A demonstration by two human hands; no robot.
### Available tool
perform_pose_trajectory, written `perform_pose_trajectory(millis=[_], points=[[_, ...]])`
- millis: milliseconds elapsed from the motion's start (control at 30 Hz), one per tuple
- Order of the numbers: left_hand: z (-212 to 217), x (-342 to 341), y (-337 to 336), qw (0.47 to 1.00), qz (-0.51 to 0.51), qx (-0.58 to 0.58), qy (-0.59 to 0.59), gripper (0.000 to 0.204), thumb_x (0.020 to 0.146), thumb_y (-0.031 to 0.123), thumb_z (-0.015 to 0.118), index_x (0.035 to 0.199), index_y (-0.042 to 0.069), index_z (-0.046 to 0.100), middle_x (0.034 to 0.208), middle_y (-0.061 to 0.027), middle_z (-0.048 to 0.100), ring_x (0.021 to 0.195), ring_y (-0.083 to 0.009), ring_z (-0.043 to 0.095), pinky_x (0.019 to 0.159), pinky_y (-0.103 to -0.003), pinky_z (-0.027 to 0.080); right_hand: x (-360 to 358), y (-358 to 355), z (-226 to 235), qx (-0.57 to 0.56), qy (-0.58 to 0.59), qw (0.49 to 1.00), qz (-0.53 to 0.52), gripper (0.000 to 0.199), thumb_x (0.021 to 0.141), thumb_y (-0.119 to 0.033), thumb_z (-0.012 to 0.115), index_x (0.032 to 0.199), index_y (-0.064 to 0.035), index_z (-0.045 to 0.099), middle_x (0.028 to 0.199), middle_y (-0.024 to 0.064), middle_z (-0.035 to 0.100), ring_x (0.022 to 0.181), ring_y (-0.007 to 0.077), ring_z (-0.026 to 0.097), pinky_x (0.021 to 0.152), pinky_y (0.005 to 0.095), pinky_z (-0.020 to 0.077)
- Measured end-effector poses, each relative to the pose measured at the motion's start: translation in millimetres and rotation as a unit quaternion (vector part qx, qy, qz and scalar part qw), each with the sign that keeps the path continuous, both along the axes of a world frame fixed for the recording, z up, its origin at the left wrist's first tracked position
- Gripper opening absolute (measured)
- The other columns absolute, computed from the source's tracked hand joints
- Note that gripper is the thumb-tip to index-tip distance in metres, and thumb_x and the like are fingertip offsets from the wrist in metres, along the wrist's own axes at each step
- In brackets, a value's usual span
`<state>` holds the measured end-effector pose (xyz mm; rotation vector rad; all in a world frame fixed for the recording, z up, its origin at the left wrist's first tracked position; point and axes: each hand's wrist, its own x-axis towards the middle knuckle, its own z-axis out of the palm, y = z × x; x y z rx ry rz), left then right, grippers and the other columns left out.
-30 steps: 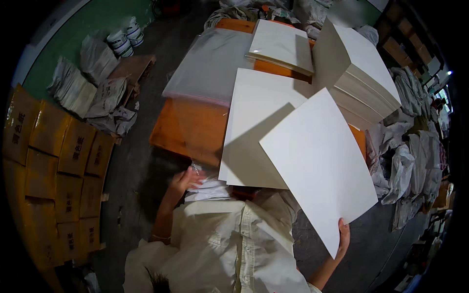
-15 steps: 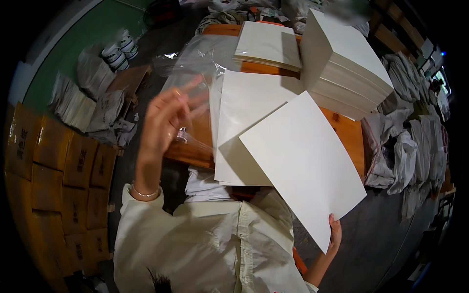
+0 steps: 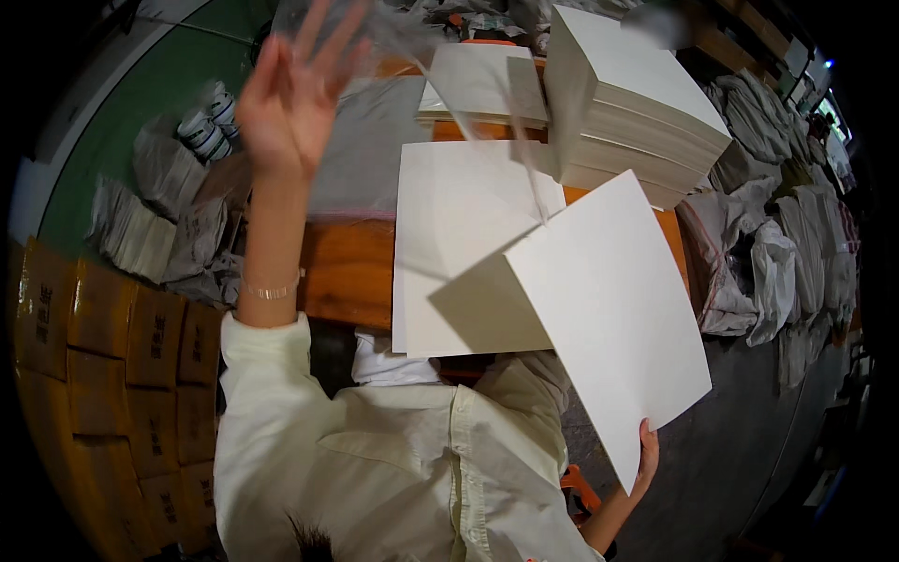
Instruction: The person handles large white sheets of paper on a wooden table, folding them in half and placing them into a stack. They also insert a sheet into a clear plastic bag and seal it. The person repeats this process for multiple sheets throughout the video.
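My left hand [image 3: 295,103] is raised over the far left of the table, smeared by motion. Some of its fingers look stretched, while a lifted clear plastic bag [image 3: 403,33] trails from it toward the right. At the lower right, my right hand [image 3: 648,454] grips the near corner of a tilted white sheet of paper [image 3: 613,309]; whether it is one sheet or several I cannot tell. Under its far left corner lie more white sheets [image 3: 468,201] flat on the table. Left of those rests a pile of clear plastic bags [image 3: 361,155].
A tall stack of white paper [image 3: 646,122] stands at the back right of the wooden table [image 3: 342,272], beside a lower white stack [image 3: 482,80]. Brown cartons [image 3: 154,337] are piled on the left. Grey bundles [image 3: 805,220] line the right side.
My left hand has moved up and away, and the clear bag has risen with it, its edges now over the sheets. My right hand and its paper have shifted slightly right.
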<state>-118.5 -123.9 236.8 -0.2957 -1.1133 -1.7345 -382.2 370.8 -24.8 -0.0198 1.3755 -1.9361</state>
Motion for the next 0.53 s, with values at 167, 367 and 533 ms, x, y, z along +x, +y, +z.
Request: perform_pose_trajectory(millis=[167, 367, 533], points=[[-111, 27, 59, 0.98, 0.119, 0.061, -0.15, 0.023, 0.095, 0.017, 0.04, 0.078, 0.005, 0.049, 0.146, -0.0177, 0.027, 0.126, -0.0383, 0.042, 0.084, -0.045, 0.055, -2, 16, 15, -0.012, 0.01, 1.0, 0.025, 0.039, 0.092, -0.025, 0.054, 0.119, 0.0031, 0.048, 0.099, 0.0092, 0.063, 0.083, 0.0159, 0.063, 0.073, 0.0283, 0.052], [-191, 41, 110, 0.895, 0.222, 0.151, -0.356, 0.022, 0.098, 0.016, 0.039, 0.088, 0.001, 0.05, 0.13, -0.0211, 0.046, 0.097, -0.0246, 0.061, 0.07, -0.028, 0.059, -24, 47, 35, 0.079, 0.076, 0.994, -0.009, 0.037, 0.095, -0.025, 0.051, 0.12, 0.0021, 0.049, 0.102, 0.0076, 0.062, 0.086, 0.0148, 0.061, 0.075, 0.0273, 0.049], [-235, 48, 108, 0.782, 0.37, -0.06, -0.498, 0.022, 0.094, 0.016, 0.05, 0.113, 0.005, 0.054, 0.099, -0.0084, 0.06, 0.067, -0.013, 0.047, 0.061, -0.023, 0.043, -28, 76, 42, 0.121, 0.099, 0.984, -0.088, 0.043, 0.092, -0.027, 0.055, 0.124, 0.0007, 0.046, 0.104, 0.0085, 0.061, 0.089, 0.0164, 0.06, 0.082, 0.0286, 0.0479]])
